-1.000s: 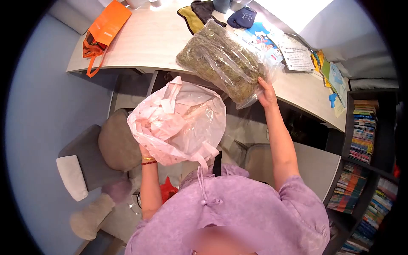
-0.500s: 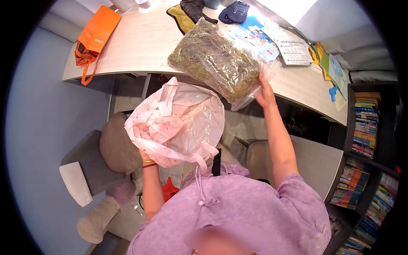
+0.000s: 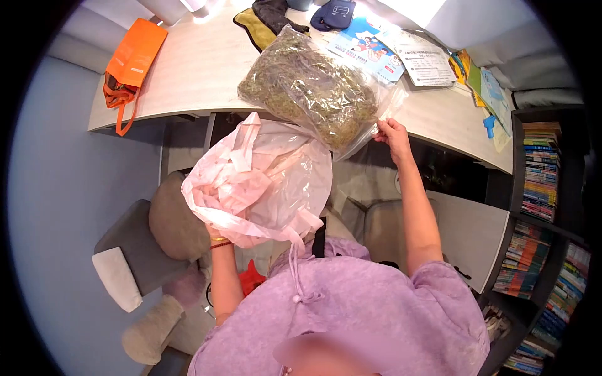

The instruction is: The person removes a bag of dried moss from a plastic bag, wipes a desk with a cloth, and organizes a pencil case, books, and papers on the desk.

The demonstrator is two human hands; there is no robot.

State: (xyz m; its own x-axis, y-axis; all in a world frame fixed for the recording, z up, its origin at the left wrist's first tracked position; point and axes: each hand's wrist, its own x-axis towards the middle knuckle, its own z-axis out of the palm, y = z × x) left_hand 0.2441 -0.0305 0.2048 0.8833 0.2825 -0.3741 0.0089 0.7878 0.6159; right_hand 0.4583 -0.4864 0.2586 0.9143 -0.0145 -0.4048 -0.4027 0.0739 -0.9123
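My left hand (image 3: 216, 234) is mostly hidden beneath a pale pink plastic bag (image 3: 276, 182) and holds it up in front of my body. The bag's mouth gapes and its handles flop loosely over the rim. Beyond it, a clear plastic bag of dried moss (image 3: 313, 88), greenish-brown, lies on the desk with its near corner over the edge. My right hand (image 3: 394, 139) has its fingers closed on the right edge of that clear bag. Where the two bags meet, the pink one overlaps the desk's front edge.
Papers and a blue leaflet (image 3: 370, 50) lie on the desk (image 3: 194, 62) behind the moss. An orange paper bag (image 3: 137, 53) stands at its left end. Grey chairs (image 3: 128, 235) are at left, and a bookshelf (image 3: 520, 213) rises at right.
My right hand has shifted slightly down and right, its fingers now more curled at the clear bag's edge. The view has turned a little; the pink bag stays in my left hand.
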